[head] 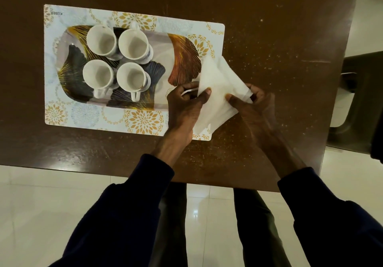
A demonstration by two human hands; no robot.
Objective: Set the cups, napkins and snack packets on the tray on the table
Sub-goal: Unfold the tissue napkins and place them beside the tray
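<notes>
both our hands, left hand [185,105] and right hand [251,103], pinch the napkins [217,86] at the tray [182,59] right edge. risk: loose sheets splay or slip onto the surface [279,39]. four cups [116,61] already aboard; no snack packets visible.

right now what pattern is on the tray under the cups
Fan-shaped leaves in dark blue, grey and copper with gold veins on the tray, seen from the head view.

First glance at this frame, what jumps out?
Four empty white cups clustered on the left half of a leaf-patterned tray, which sits on a floral placemat. Just right of the tray, the left hand and right hand hold white napkins over the brown table.
</notes>
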